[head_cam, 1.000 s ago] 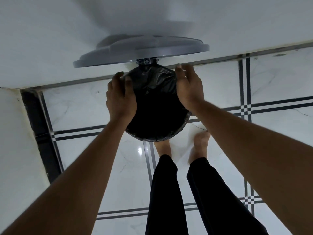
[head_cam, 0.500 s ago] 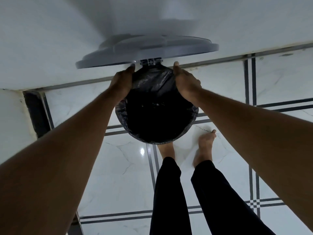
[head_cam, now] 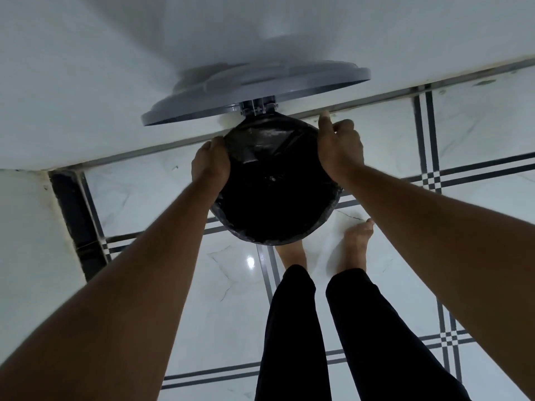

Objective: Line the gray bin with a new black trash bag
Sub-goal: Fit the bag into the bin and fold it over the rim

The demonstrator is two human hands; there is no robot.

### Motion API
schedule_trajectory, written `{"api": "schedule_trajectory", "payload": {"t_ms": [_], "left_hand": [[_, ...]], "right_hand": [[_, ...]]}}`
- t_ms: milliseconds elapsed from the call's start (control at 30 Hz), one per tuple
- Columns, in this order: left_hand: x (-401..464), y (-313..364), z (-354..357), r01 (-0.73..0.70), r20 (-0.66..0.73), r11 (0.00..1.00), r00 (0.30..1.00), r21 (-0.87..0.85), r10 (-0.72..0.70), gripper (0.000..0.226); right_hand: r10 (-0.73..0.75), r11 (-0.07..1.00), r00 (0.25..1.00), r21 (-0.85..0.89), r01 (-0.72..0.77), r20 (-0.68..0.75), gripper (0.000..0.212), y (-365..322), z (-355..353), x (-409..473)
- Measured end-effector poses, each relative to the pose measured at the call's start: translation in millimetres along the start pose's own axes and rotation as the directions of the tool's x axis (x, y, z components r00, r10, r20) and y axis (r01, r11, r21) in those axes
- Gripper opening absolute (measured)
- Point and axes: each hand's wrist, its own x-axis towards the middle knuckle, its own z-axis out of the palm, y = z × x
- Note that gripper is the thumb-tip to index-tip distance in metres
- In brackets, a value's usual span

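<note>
- Your left hand (head_cam: 210, 164) grips the bag (head_cam: 275, 192) at the bin's left rim, fingers curled over the edge.
- The bin stands upright on the floor (head_cam: 144, 198) by the wall (head_cam: 86, 82), its mouth facing up at you, long axis vertical; the bag lines it, folded over the rim.
- The lid (head_cam: 260, 88) stands hinged open behind.
- Your right hand (head_cam: 340, 149) pinches the bag at the right rim.

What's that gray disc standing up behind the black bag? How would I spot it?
Start at the white wall where it meets the tiled floor. The bin's round mouth, covered in the black bag, sits just in front of it, between the two hands. The lid is the flat gray disc hinged at the bin's far edge, flipped open against the wall, and it is the only gray thing there.
</note>
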Motion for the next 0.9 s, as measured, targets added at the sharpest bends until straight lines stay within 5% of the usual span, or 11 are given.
{"api": "schedule_trajectory", "payload": {"t_ms": [167, 233, 333, 433, 500, 600, 733, 900], "left_hand": [[6.6, -7.1, -12.5, 0.030, -0.143, 0.999, 0.989, -0.041, -0.036, 0.048], [-1.5, -12.2, -13.7, 0.020, -0.227, 0.999, 0.973, -0.049, -0.030, 0.049], [-13.1, -24.9, -11.0, 0.064, -0.167, 0.992, 0.983, -0.106, -0.081, 0.053], [-21.3, -39.8, -12.1, 0.163, -0.299, 0.970, 0.930, -0.182, -0.212, 0.062], [-30.1, -44.8, -13.6, 0.238, -0.365, 0.937, 0.874, -0.255, -0.321, 0.062], [-61.8, -48.9, -10.9, 0.371, -0.157, 0.781, 0.849, -0.503, -0.504, 0.059], [-102.6, -53.9, -1.6, 0.446, 0.214, 0.661, 0.889, -0.603, -0.405, 0.059], [-100.6, -65.7, 3.1, 0.503, 0.287, 0.511, 0.849, -0.697, -0.443, 0.070]], "right_hand": [[-0.013, 0.999, 0.982, -0.032, 0.019, 0.189, 0.074, 1.2, 1.3, -8.8], [-0.024, 1.000, 0.992, -0.012, 0.026, 0.125, 0.072, 8.6, -2.5, -10.4], [0.027, 0.998, 0.999, 0.050, -0.026, -0.023, 0.070, 15.8, -3.1, -22.1], [0.221, 0.970, 0.952, 0.144, -0.193, -0.212, 0.069, 17.4, 3.0, -37.7], [0.431, 0.880, 0.888, 0.293, -0.374, -0.161, 0.076, 18.0, 5.3, -52.6], [0.544, 0.757, 0.838, 0.406, -0.512, 0.043, 0.078, 27.4, 7.2, -72.3], [0.405, 0.675, 0.864, 0.540, -0.503, 0.299, 0.067, 51.0, 8.5, -85.5], [0.444, 0.710, 0.878, 0.527, -0.467, 0.179, 0.066, 62.7, 6.3, -90.7]]}}
